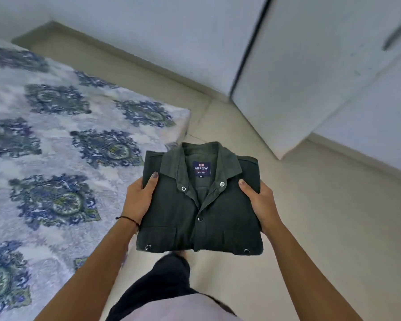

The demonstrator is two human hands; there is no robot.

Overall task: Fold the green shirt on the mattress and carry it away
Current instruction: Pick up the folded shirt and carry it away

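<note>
Head view looks down on the green shirt point(202, 209), folded into a neat rectangle with its collar on the far side and the front facing up. A dark blue label point(202, 169) inside the collar reads ARROW. The shirt is off the mattress point(56, 140), held in the air over the pale floor point(310, 239), just beside the mattress's near corner. The left hand point(138, 202) grips the shirt's left edge and the right hand point(262, 205) grips its right edge. Each thumb lies on top of the cloth, the left thumb point(153, 180) near the collar, while the fingers are tucked underneath out of sight, clamped on the fabric. A thin dark thread point(129, 220) circles the left wrist. The mattress carries a blue and green patterned cover. A white cabinet point(310, 77) stands on the floor at the upper right. Below the shirt, a leg in dark trousers point(162, 283) shows.
</note>
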